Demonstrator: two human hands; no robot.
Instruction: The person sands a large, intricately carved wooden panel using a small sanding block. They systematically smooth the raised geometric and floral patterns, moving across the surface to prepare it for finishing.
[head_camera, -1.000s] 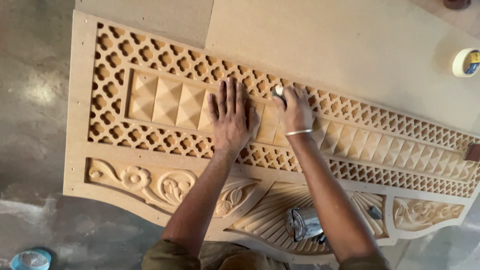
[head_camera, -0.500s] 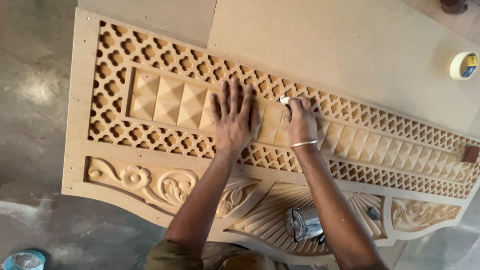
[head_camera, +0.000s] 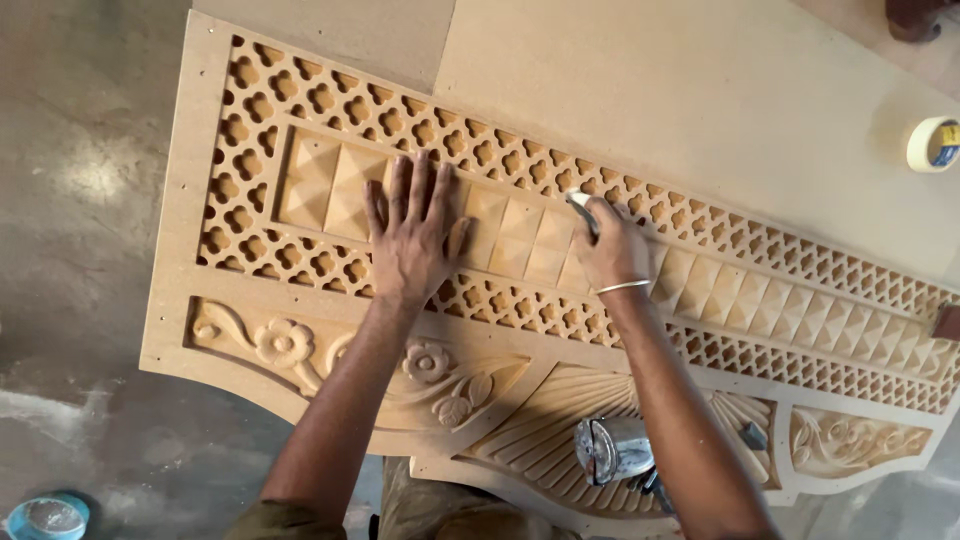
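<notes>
The carved wooden panel (head_camera: 300, 300) lies flat across the concrete floor (head_camera: 80, 200) and a plain board (head_camera: 700, 100). The left hand (head_camera: 412, 235) presses flat on its pyramid-patterned strip, fingers spread wide. Just beside it, the right hand (head_camera: 612, 250) has its fingers curled around a small pale piece (head_camera: 580, 205) pressed to the same strip.

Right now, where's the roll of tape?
In the head view, the roll of tape lies at the far right edge on the plain board, beyond the carved panel, well clear of the right hand.
</notes>
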